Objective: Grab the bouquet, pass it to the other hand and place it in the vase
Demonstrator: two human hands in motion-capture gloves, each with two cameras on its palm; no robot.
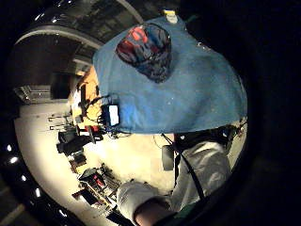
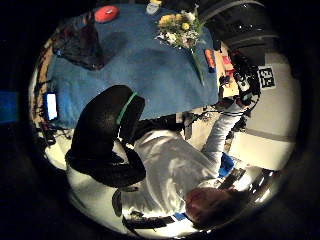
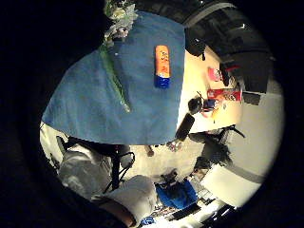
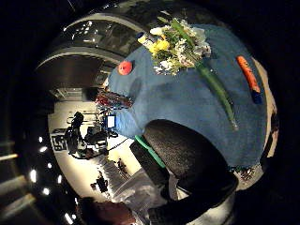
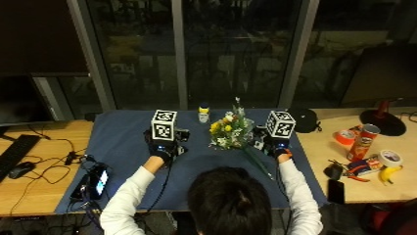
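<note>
Bouquet lying on the blue-covered tabletop, between both hands.
Left hand and right hand are hovering over the cloth on either side of it, holding nothing (finger spread of each grip cannot be told). Vase is standing near the left hand.

A bunch of yellow and white flowers lying on the blue cloth, a red round thing and an orange tube near it, a black glove up close.
</note>
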